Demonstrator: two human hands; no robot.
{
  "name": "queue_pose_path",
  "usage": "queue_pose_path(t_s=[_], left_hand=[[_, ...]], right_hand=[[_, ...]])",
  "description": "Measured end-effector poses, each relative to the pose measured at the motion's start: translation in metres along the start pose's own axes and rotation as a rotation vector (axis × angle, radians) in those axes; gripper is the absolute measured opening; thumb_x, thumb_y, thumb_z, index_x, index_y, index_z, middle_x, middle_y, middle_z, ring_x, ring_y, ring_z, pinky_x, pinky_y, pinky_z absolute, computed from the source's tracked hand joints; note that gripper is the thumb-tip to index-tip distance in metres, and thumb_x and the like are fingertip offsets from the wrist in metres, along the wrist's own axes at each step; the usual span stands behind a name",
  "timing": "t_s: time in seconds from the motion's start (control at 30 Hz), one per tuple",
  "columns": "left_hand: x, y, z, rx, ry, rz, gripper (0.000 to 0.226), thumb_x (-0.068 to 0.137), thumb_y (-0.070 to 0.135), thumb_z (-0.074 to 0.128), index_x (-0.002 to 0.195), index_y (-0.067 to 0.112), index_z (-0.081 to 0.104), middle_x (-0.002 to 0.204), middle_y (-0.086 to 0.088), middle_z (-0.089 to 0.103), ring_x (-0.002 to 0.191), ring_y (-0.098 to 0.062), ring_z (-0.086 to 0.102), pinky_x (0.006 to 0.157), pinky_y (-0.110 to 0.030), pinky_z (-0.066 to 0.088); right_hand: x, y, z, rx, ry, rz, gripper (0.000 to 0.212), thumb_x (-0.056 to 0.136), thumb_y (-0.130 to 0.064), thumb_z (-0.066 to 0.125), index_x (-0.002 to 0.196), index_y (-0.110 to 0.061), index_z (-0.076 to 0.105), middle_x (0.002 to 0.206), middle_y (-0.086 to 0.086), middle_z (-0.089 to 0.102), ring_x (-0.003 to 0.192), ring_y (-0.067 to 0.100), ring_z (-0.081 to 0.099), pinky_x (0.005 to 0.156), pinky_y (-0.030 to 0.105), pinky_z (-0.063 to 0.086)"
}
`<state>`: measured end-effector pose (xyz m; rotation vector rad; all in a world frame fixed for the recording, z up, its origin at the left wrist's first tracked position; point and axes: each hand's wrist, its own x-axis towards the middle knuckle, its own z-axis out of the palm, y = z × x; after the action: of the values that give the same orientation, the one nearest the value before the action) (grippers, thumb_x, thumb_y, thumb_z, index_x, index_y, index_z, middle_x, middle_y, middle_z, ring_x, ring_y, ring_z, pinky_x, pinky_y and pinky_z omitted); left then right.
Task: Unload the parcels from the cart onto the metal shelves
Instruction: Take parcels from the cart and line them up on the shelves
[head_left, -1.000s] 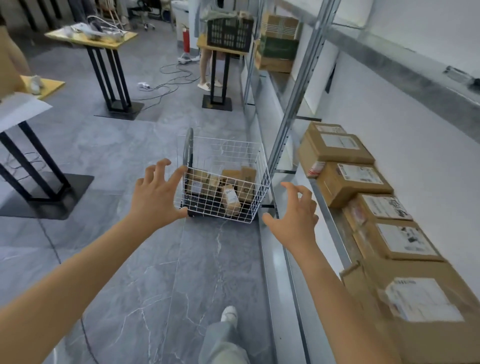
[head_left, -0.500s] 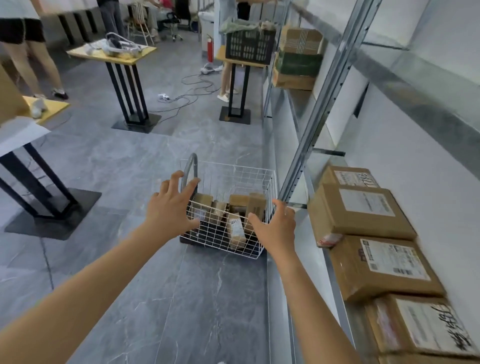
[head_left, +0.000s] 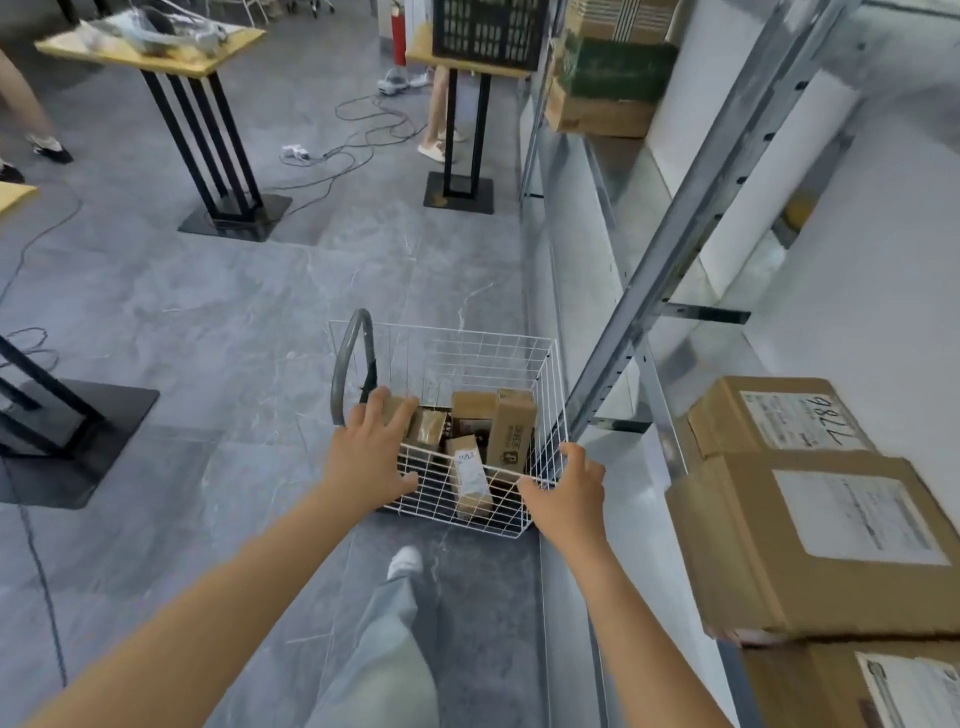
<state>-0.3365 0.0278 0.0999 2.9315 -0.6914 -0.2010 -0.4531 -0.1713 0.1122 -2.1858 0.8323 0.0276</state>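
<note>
You've closed in on the cart (head_left: 519, 345); a second ago both hands hung spread short of it, and now your left hand (head_left: 371, 457) reaches over its near left rim, fingers on a brown parcel (head_left: 432, 429). Your right hand (head_left: 569, 493) has come to the near right corner; whether it grips the wire is unclear; your leg (head_left: 384, 623) has swung forward.

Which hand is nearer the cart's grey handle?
Left. The left hand is close beside the grey handle; the right hand is at the shelf-side corner of the cart.
</note>
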Motion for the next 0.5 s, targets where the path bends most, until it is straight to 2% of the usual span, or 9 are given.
queue_pose_path(t_s=[0.13, 0.23, 0.33, 0.4, 0.47, 0.5], left_hand=[[0.079, -0.020, 0.014, -0.024, -0.071, 0.013, 0.090, 0.070, 0.044, 0.064, 0.146, 0.028, 0.018, 0.147, -0.009, 0.017, 0.126, -0.032, 0.035, 0.090, -0.042, 0.047], [0.135, -0.040, 0.018, -0.006, -0.111, 0.037, 0.090, 0.070, 0.043, 0.065, 0.145, 0.027, 0.019, 0.144, -0.011, 0.026, 0.122, -0.034, 0.041, 0.090, -0.045, 0.045], [0.185, -0.055, 0.025, 0.035, -0.140, 0.103, 0.099, 0.053, 0.041, 0.078, 0.136, 0.026, 0.027, 0.130, -0.015, 0.046, 0.106, -0.037, 0.056, 0.073, -0.046, 0.052], [0.213, -0.065, 0.031, 0.052, -0.166, 0.101, 0.105, 0.041, 0.040, 0.083, 0.132, 0.024, 0.035, 0.122, -0.016, 0.054, 0.096, -0.036, 0.061, 0.063, -0.043, 0.054], [0.234, -0.074, 0.043, 0.060, -0.180, 0.100, 0.108, 0.038, 0.040, 0.085, 0.131, 0.024, 0.034, 0.122, -0.016, 0.055, 0.095, -0.036, 0.062, 0.060, -0.042, 0.055], [0.243, -0.078, 0.051, 0.061, -0.207, 0.090, 0.107, 0.042, 0.040, 0.084, 0.133, 0.026, 0.030, 0.127, -0.016, 0.052, 0.100, -0.036, 0.060, 0.064, -0.044, 0.055]], right_hand=[[0.073, -0.018, 0.023, -0.030, -0.032, 0.087, 0.068, 0.082, -0.031, 0.066, 0.139, -0.016, 0.034, 0.130, 0.013, 0.036, 0.114, 0.029, 0.046, 0.096, 0.040, 0.044], [0.125, -0.030, 0.038, -0.090, -0.070, 0.133, 0.066, 0.082, -0.031, 0.065, 0.138, -0.013, 0.035, 0.126, 0.014, 0.038, 0.111, 0.030, 0.047, 0.089, 0.036, 0.045], [0.174, -0.034, 0.054, -0.158, -0.105, 0.145, 0.066, 0.083, -0.030, 0.064, 0.139, -0.012, 0.034, 0.123, 0.014, 0.040, 0.107, 0.029, 0.048, 0.081, 0.029, 0.043], [0.207, -0.033, 0.063, -0.203, -0.139, 0.164, 0.068, 0.084, -0.032, 0.064, 0.141, -0.011, 0.033, 0.124, 0.014, 0.041, 0.106, 0.027, 0.048, 0.082, 0.028, 0.042], [0.237, -0.029, 0.072, -0.231, -0.150, 0.176, 0.067, 0.083, -0.034, 0.065, 0.139, -0.011, 0.036, 0.120, 0.014, 0.043, 0.100, 0.025, 0.047, 0.081, 0.029, 0.043], [0.250, -0.027, 0.077, -0.240, -0.151, 0.176, 0.065, 0.082, -0.035, 0.064, 0.137, -0.011, 0.038, 0.119, 0.013, 0.043, 0.101, 0.026, 0.047, 0.083, 0.031, 0.045]])
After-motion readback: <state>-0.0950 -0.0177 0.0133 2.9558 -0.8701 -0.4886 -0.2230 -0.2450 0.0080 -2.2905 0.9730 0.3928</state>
